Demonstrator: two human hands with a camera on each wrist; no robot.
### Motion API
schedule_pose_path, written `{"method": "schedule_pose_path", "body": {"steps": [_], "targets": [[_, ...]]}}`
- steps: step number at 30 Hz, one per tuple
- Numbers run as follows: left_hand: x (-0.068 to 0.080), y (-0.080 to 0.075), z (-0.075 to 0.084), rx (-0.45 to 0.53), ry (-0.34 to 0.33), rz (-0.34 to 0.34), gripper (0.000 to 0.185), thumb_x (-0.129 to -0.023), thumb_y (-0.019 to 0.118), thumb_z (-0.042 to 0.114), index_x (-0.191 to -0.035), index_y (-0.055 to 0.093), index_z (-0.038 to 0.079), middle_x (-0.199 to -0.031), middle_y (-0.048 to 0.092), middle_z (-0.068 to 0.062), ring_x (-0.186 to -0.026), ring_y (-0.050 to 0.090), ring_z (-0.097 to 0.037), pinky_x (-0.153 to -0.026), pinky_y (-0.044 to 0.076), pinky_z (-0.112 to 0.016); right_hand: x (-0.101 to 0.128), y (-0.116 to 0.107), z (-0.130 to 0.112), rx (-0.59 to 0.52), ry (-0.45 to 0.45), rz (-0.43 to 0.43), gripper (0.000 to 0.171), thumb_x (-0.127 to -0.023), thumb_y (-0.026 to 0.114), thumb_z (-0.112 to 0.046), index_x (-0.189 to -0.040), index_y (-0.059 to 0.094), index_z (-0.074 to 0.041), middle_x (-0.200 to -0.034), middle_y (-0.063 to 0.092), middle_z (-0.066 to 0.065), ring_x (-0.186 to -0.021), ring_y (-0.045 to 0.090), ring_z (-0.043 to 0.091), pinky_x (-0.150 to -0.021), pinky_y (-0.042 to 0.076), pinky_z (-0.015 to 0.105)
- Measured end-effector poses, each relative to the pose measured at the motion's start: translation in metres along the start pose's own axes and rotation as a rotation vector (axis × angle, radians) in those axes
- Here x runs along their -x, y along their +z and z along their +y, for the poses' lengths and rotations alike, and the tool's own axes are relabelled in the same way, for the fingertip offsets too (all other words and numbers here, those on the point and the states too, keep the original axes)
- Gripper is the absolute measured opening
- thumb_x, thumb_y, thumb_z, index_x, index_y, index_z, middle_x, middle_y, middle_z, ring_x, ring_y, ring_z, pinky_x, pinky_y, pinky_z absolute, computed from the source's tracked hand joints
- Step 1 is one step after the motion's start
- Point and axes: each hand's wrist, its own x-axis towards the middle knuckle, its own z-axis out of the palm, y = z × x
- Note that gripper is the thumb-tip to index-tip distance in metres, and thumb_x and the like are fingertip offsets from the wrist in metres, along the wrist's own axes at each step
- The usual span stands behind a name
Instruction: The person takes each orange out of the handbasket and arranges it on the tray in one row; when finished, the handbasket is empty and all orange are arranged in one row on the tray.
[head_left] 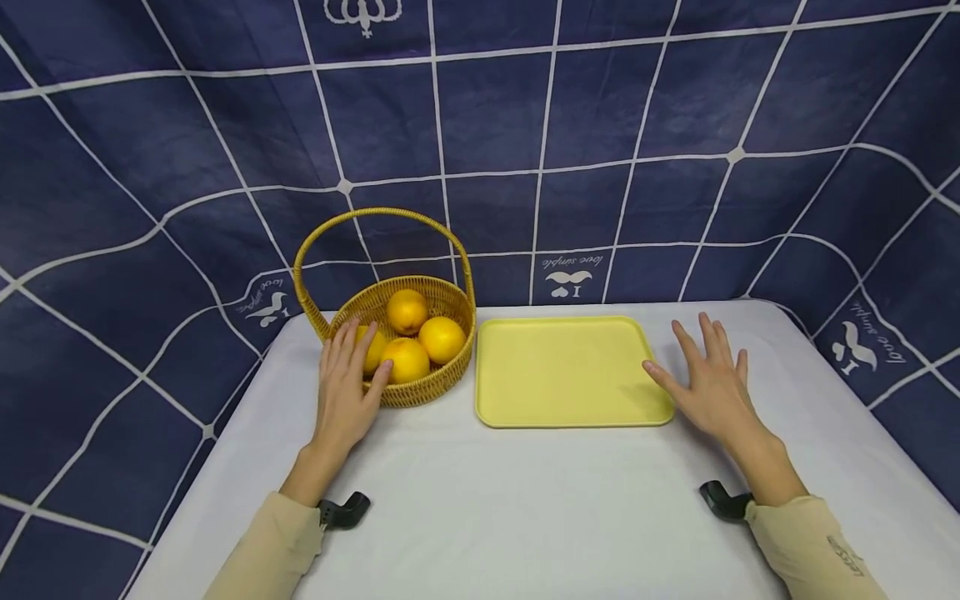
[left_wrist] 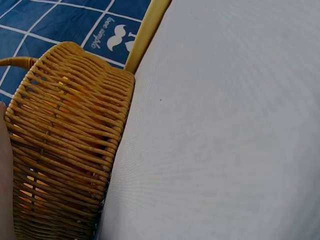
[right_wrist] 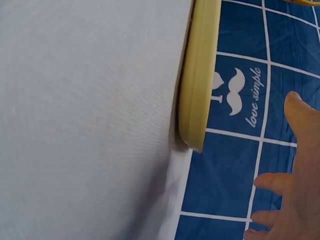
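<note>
Basket [head_left: 420, 387] touched by flat left hand [head_left: 347, 385]; right hand [head_left: 708, 387] spread beside tray [head_left: 562, 371]

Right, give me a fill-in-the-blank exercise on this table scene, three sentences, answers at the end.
1. The wicker basket holds ____ oranges.
2. The yellow tray lies between the basket and the person's ____ hand.
3. The left hand rests against the basket's rim with its fingers ____, gripping nothing.

Missing words: four; right; straight
</note>
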Motion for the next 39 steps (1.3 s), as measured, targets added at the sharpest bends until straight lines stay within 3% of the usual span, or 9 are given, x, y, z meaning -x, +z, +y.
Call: {"method": "schedule_pose_path", "body": {"steps": [5,10,14,17,20,26,32,39], "targets": [[0.001,-0.004,-0.006,0.052,0.000,0.068,0.057,-0.103,0.063,0.029,-0.155,0.052,0.008,-0.166,0.041,-0.017,-0.152,0.035,-0.046,-0.130,0.015,-0.061,-0.001,-0.002,-0.005,-0.012,-0.003,0.002,0.090,-0.100,0.058,-0.063,-0.164,0.032,-0.005,-0.172,0.009,0.032,-0.160,0.003,0.053,-0.114,0.002,0.088],[0.005,-0.006,-0.014,0.156,-0.011,0.252,0.047,-0.099,0.067,0.019,-0.143,0.064,0.002,-0.155,0.056,-0.017,-0.146,0.045,-0.043,-0.127,0.028,-0.052,-0.002,-0.003,-0.009,-0.026,-0.002,-0.009,0.090,-0.100,0.059,-0.062,-0.165,0.031,-0.006,-0.172,0.010,0.032,-0.159,0.004,0.054,-0.114,0.004,0.087],[0.004,-0.009,-0.020,0.192,-0.071,0.405,0.044,-0.095,0.070,0.014,-0.138,0.067,0.003,-0.148,0.061,-0.018,-0.141,0.047,-0.037,-0.122,0.033,-0.043,-0.006,-0.004,-0.012,-0.035,-0.001,-0.018,0.090,-0.100,0.058,-0.062,-0.165,0.030,-0.006,-0.172,0.010,0.031,-0.160,0.003,0.053,-0.115,0.003,0.086],[0.006,-0.013,-0.023,0.183,-0.154,0.445,0.050,-0.095,0.071,0.015,-0.144,0.064,0.008,-0.146,0.056,-0.017,-0.139,0.044,-0.031,-0.117,0.034,-0.040,-0.008,-0.003,-0.014,-0.041,-0.005,-0.022,0.090,-0.101,0.058,-0.062,-0.165,0.030,-0.006,-0.172,0.010,0.031,-0.160,0.004,0.053,-0.115,0.003,0.086],[0.011,-0.014,-0.026,0.187,-0.250,0.398,0.055,-0.097,0.071,0.019,-0.150,0.059,0.014,-0.150,0.047,-0.017,-0.143,0.041,-0.029,-0.118,0.034,-0.043,-0.007,-0.001,-0.015,-0.048,-0.012,-0.026,0.089,-0.101,0.058,-0.060,-0.165,0.030,-0.005,-0.171,0.012,0.032,-0.159,0.007,0.055,-0.114,0.005,0.087],[0.017,-0.012,-0.030,0.233,-0.400,0.185,0.059,-0.106,0.062,0.030,-0.160,0.045,0.015,-0.168,0.035,-0.013,-0.156,0.032,-0.033,-0.129,0.024,-0.056,-0.002,0.004,-0.017,-0.062,-0.028,-0.035,0.088,-0.102,0.058,-0.059,-0.164,0.030,-0.004,-0.171,0.014,0.033,-0.158,0.009,0.055,-0.113,0.007,0.088],[0.017,-0.004,-0.030,0.307,-0.435,0.090,0.057,-0.111,0.052,0.036,-0.163,0.039,0.015,-0.168,0.040,-0.006,-0.157,0.034,-0.028,-0.130,0.025,-0.050,0.001,0.005,-0.022,-0.073,-0.034,-0.052,0.087,-0.103,0.057,-0.058,-0.165,0.030,-0.004,-0.171,0.014,0.032,-0.158,0.009,0.054,-0.114,0.008,0.087],[0.018,0.002,-0.029,0.329,-0.438,0.080,0.054,-0.111,0.051,0.037,-0.161,0.041,0.018,-0.166,0.044,-0.002,-0.155,0.039,-0.025,-0.129,0.028,-0.050,0.001,0.004,-0.045,-0.150,-0.071,-0.083,0.083,-0.104,0.058,-0.054,-0.166,0.029,-0.007,-0.171,0.015,0.032,-0.158,0.013,0.053,-0.116,0.009,0.084]]}}
